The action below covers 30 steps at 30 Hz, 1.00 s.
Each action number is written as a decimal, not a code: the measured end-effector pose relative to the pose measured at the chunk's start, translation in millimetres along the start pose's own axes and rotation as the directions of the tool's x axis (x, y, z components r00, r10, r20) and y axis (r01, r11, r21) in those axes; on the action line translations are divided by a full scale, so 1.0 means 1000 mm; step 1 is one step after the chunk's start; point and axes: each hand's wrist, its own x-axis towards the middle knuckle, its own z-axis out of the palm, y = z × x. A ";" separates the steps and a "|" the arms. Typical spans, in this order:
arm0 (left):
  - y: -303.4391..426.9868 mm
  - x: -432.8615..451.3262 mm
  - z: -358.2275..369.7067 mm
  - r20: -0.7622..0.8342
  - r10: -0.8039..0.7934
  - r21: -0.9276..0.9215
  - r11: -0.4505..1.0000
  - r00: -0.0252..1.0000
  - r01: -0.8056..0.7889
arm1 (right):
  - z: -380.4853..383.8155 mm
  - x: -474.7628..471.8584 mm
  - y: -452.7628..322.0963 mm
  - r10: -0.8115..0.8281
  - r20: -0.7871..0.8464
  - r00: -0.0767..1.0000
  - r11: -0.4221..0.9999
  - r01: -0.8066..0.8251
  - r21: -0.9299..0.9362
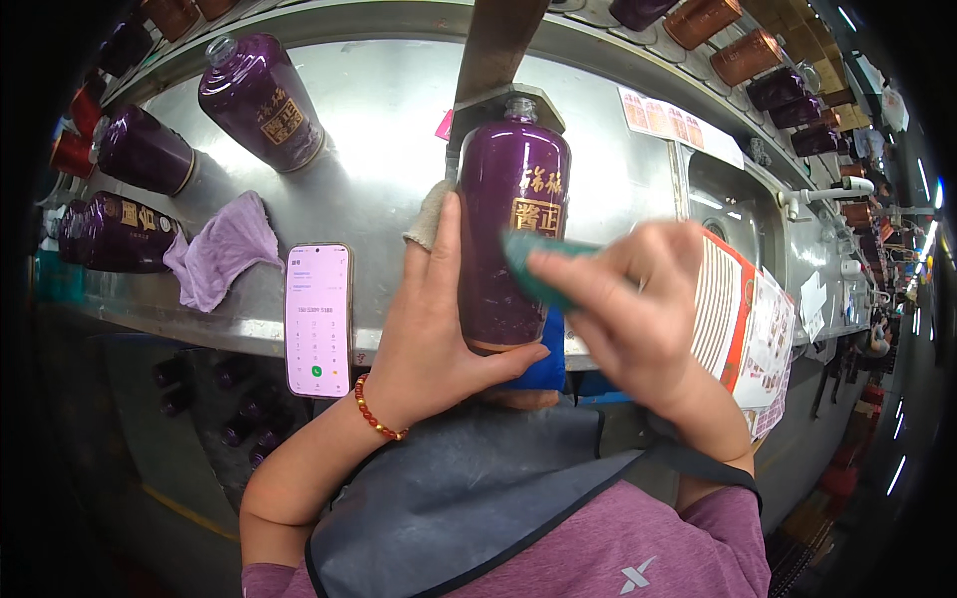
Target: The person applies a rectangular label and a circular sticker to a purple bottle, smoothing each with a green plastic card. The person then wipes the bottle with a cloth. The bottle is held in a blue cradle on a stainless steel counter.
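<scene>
A glossy purple glass bottle (493,161) with gold characters and a clear open neck lies in front of me, its neck end against a metal stop (478,112). My left hand (426,325) holds it, fingers along its left side and thumb at its base. A beige finger cover (429,217) is on one fingertip. In my right hand (643,306), blurred, is a teal flat scraper (534,269) pressed to or just over the bottle's lower front. It hides part of the gold lettering. Under the bottle's base end shows a blue pad (555,355).
Left on the metal bench (374,127) are several purple bottles (262,105), a lilac cloth (228,247) and a lit phone (318,321). To the right lie a printed decal sheet (662,119), a sink (721,187) and striped papers (721,310). More bottles (748,56) line the shelf.
</scene>
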 end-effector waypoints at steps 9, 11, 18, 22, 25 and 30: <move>0.001 0.000 -0.001 0.007 0.035 0.033 0.999 0.999 -0.036 | -0.002 0.040 0.048 0.156 -0.171 0.973 0.987 -0.160 -0.010; 0.003 -0.003 -0.002 0.021 -0.037 -0.022 0.999 0.999 0.038 | -0.002 0.046 0.037 -0.101 -0.175 0.979 0.971 0.058 -0.233; -0.002 -0.002 -0.001 -0.008 0.020 -0.006 1.000 1.000 -0.020 | 0.013 0.023 0.014 0.077 0.182 0.980 0.911 -0.143 0.386; 0.002 0.002 -0.002 0.005 0.055 0.035 0.998 0.998 -0.055 | 0.005 0.042 0.056 0.240 -0.113 0.964 0.957 -0.216 0.192; 0.003 -0.001 -0.005 0.015 0.027 0.048 0.998 1.000 -0.028 | 0.009 0.032 0.019 0.073 0.067 0.995 0.906 -0.095 0.413; 0.005 -0.001 -0.004 0.034 0.028 0.062 0.998 0.999 -0.030 | 0.007 0.039 0.074 0.108 -0.211 0.972 0.994 -0.109 0.003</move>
